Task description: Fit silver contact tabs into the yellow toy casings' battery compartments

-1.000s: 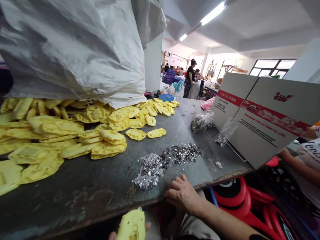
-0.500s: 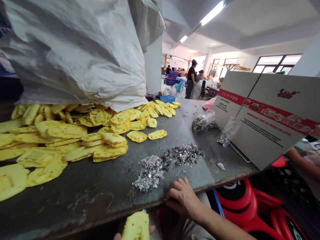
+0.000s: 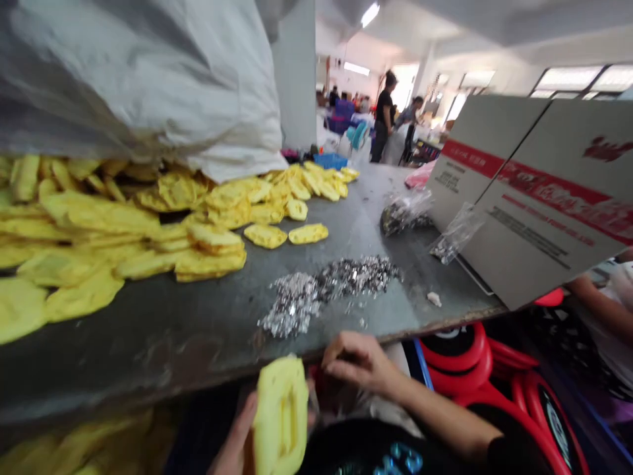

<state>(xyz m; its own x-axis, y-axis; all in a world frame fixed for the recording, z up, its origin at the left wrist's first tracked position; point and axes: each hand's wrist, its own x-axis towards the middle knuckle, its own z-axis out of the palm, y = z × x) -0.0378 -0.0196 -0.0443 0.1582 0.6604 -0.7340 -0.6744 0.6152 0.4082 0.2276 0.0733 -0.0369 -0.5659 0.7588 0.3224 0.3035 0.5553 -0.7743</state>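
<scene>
My left hand point(image 3: 240, 432) is closed around a yellow moulded plastic part point(image 3: 283, 415), held upright below the front edge of the table. A long slot shows in the face of the part. Just to its right, my right hand point(image 3: 359, 361) is at the table edge with its fingers curled inward; whatever they may hold is hidden. Beyond that hand, a pile of small shiny metal pieces point(image 3: 291, 305) lies spread on the dark table point(image 3: 198, 316). Two single yellow parts point(image 3: 308, 233) lie flat behind the pile.
A heap of yellow parts point(image 3: 208, 254) covers the left side under a large white sack point(image 3: 148, 79). At right stand a printed carton point(image 3: 539, 198) and plastic bags of small pieces point(image 3: 403, 212). Red round items point(image 3: 459, 356) lie below. A co-worker's arm point(image 3: 601, 303) shows at right.
My left hand has raised the yellow part, and its slotted face now shows. My right hand has drawn back from the tabletop and curled its fingers. The view has tilted downward.
</scene>
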